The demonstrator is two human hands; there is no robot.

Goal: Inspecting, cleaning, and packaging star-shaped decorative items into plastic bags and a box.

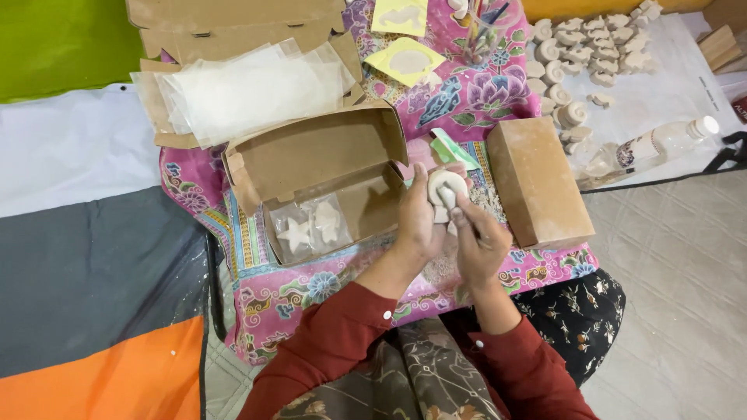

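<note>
Sleeves: our red cuffs nearest.
Left hand: fingers curled, pinching round white clay piece.
Right hand: fingers closed around small tool touching it.
Open cardboard box: just left, holding bagged star shapes.

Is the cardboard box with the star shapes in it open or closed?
Open. The cardboard box has its lid flap folded back, and pale star-shaped pieces in clear wrap show inside, beside the left hand.

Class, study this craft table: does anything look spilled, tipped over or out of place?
Yes. A clear plastic bottle lies on its side on the white sheet right of the white clay shapes. Pale crumbs litter the patterned cloth beside both hands.
</note>
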